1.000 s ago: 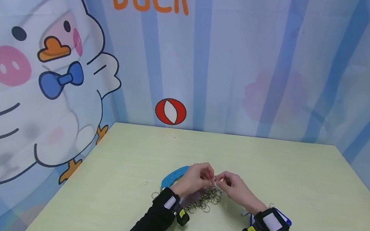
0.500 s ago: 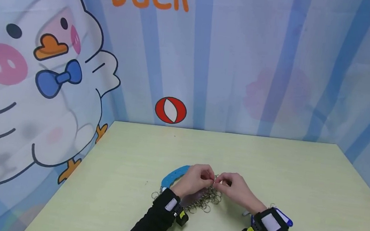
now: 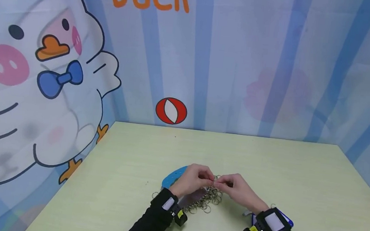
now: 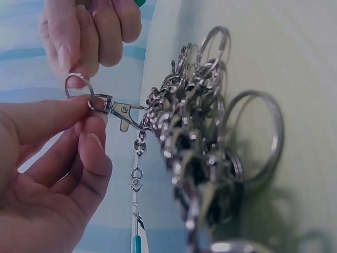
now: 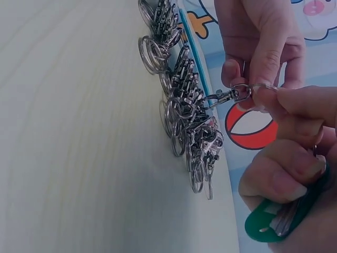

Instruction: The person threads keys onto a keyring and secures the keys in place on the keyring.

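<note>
My left hand [image 3: 193,180] and right hand [image 3: 239,191] meet fingertip to fingertip over the table. Between them is a metal split ring [image 4: 79,75], joined to a swivel snap clasp [image 4: 124,112]. In the left wrist view, my left thumb and fingers pinch the ring where it meets the clasp. My right fingers pinch the ring's other side. Curled in my right palm, a green key tag [image 5: 257,224] with a silvery metal piece shows in the right wrist view. The clasp reaches into a dense row of metal clasps and rings [image 5: 184,100].
A curved blue band [image 3: 173,176] lies behind my left hand, with the bunch of clasps [image 3: 210,197] beside it. A blue-edged object [image 3: 286,217] lies partly hidden under my right wrist. The pale table [image 3: 252,152] ends at a printed duck backdrop [image 3: 231,60].
The fingertips of both hands have drawn slightly closer together around the ring. Otherwise the hands keep nearly the same place, and the head view shifts a little.
</note>
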